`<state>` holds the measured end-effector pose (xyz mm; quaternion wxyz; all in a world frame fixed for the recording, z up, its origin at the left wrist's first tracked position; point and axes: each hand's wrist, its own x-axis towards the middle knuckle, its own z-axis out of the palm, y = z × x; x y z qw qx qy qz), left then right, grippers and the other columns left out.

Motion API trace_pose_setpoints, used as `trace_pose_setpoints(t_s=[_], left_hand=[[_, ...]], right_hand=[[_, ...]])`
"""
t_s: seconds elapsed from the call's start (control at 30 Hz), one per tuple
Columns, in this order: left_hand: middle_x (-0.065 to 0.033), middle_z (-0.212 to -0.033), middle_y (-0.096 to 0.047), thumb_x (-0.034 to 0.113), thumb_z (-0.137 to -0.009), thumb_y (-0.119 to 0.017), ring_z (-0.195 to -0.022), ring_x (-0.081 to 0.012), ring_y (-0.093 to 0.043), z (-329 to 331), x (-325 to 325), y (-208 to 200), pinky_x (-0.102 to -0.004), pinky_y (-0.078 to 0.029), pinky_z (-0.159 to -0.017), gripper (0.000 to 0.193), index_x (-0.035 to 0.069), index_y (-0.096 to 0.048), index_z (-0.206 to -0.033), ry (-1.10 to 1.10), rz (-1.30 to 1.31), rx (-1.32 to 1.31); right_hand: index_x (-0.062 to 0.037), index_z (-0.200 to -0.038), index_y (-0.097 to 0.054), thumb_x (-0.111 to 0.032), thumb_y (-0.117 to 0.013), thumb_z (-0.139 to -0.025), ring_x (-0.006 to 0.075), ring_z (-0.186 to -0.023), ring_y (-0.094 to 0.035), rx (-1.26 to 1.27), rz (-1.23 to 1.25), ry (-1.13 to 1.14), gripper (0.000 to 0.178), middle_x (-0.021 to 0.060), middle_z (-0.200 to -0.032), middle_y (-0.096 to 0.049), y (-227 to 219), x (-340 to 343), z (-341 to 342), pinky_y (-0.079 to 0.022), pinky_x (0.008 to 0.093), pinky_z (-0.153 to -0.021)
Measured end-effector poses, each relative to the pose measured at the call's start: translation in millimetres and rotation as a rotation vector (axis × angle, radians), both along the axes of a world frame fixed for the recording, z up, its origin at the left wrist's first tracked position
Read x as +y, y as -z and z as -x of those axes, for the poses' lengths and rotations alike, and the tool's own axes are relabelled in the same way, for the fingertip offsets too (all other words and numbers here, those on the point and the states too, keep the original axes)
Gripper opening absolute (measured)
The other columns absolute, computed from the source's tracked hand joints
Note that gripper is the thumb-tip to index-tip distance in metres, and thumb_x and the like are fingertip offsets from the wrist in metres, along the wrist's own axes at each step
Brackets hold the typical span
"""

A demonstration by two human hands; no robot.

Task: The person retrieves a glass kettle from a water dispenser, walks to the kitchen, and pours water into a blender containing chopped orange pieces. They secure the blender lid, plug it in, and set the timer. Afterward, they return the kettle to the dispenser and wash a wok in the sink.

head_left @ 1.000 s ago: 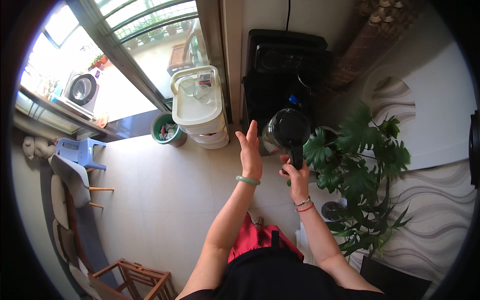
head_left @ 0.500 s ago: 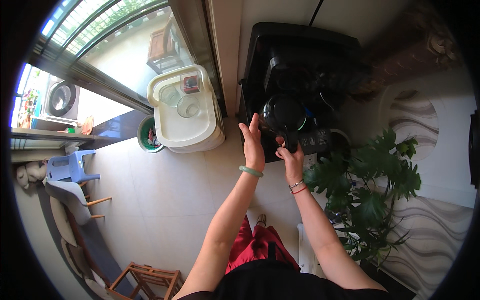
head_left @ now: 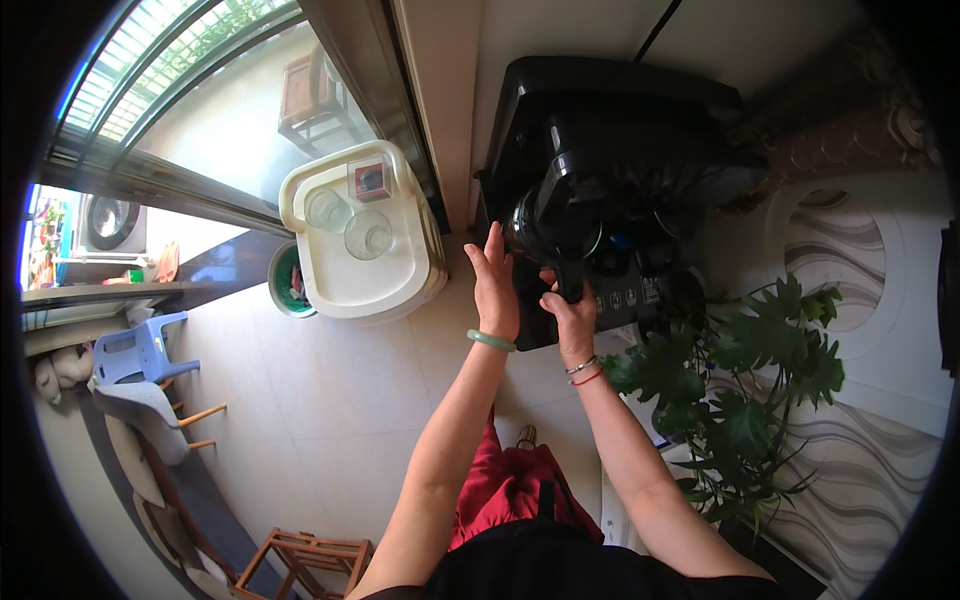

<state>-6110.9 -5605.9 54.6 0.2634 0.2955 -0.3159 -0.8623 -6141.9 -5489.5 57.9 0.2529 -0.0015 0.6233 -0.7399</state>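
A dark electric kettle (head_left: 558,222) with a black handle sits at the front of a black tea-bar machine (head_left: 620,110), over its control panel. My right hand (head_left: 571,318) is closed round the kettle's handle, with a silver bracelet and a red cord at the wrist. Close to the kettle's left side, my left hand (head_left: 494,293) is raised with its fingers straight and holds nothing; a green bangle circles that wrist. Whether its fingertips touch the kettle I cannot tell. Much of the kettle's base is lost in the dark of the machine.
Left of the machine stands a cream lidded bin (head_left: 345,285), carrying two clear glasses (head_left: 368,234) and a small box (head_left: 369,178). A green basket (head_left: 287,282) is beside it. A leafy plant (head_left: 740,370) crowds my right forearm. A blue stool (head_left: 143,347) stands far left.
The view has shifted a little, and the kettle with my right hand sits slightly lower and further left in it. My left hand keeps its open pose beside the kettle.
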Motion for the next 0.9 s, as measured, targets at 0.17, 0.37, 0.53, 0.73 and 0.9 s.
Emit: trace_pose_setpoints(t_s=[0.17,0.37,0.53,0.73,0.9], left_hand=[[-0.0129,-0.157,-0.022,0.063,-0.098,-0.02,-0.146,-0.0224,-0.017,0.7,-3.8,2.4,-0.0399,-0.01,-0.119,0.08,0.0,-0.027,-0.148,0.027,0.01,0.007],[-0.0121,-0.157,-0.022,0.062,-0.099,-0.019,-0.146,-0.0222,-0.018,0.7,-4.6,5.0,-0.0402,-0.011,-0.119,0.079,0.001,-0.027,-0.149,0.044,0.021,-0.015],[-0.0128,-0.157,-0.023,0.06,-0.1,-0.02,-0.146,-0.0228,-0.019,-0.1,-4.9,7.4,-0.0407,-0.012,-0.118,0.076,0.002,-0.028,-0.149,0.047,0.032,-0.007],[-0.0128,-0.157,-0.023,0.06,-0.099,-0.022,-0.146,-0.0229,-0.018,-16.5,-1.0,-1.2,-0.0407,-0.013,-0.119,0.077,0.002,-0.029,-0.148,0.069,0.008,-0.018],[-0.0145,-0.147,-0.042,0.061,-0.099,-0.025,-0.14,-0.0257,-0.034,-54.7,5.5,-15.4,-0.0402,-0.021,-0.117,0.077,-0.002,-0.039,-0.142,0.132,-0.091,-0.053]], right_hand=[[-0.0001,-0.109,-0.06,0.005,-0.06,-0.079,0.0065,-0.087,-0.054,0.002,-0.024,-0.007,0.031,0.0017,-0.104,-0.064,7.0,0.0,1.1,-0.045,0.0203,-0.078],[-0.0012,-0.111,-0.06,0.004,-0.06,-0.079,0.0056,-0.087,-0.053,0.027,-0.037,-0.015,0.032,0.0008,-0.104,-0.063,9.6,1.4,-0.7,-0.045,0.02,-0.079],[-0.0027,-0.115,-0.057,0.002,-0.062,-0.082,0.0052,-0.088,-0.053,0.056,-0.03,-0.028,0.034,0.0003,-0.105,-0.062,14.0,1.0,-1.5,-0.046,0.0211,-0.078],[-0.0016,-0.118,-0.055,-0.01,-0.069,-0.086,0.0085,-0.092,-0.056,0.169,-0.109,-0.14,0.036,0.003,-0.11,-0.061,6.1,10.0,1.4,-0.048,0.0224,-0.078],[-0.0001,-0.129,-0.049,-0.026,-0.066,-0.091,0.0149,-0.109,-0.054,0.21,-0.244,-0.139,0.049,0.0089,-0.12,-0.057,-21.9,46.1,-8.7,-0.046,0.0269,-0.09]])
